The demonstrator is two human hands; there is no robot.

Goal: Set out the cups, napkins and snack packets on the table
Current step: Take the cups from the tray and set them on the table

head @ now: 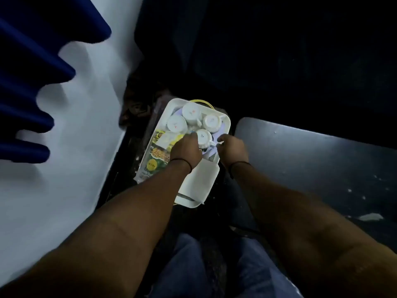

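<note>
two hands (186, 151) (231, 150) crowd tray's (227, 122) near edge

Dim, soft, blurry view, bright glare on white tray (227, 122), wide-angle bending at edges

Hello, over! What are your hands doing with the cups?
Left hand and right hand both at nearest cup; grip unclear. Four cups upside down in white tray. Snack packets beside them. Nothing blocking.

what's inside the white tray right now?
In the white tray: four upside-down white cups, snack packets, white napkin. Both hands cover the middle.
</note>
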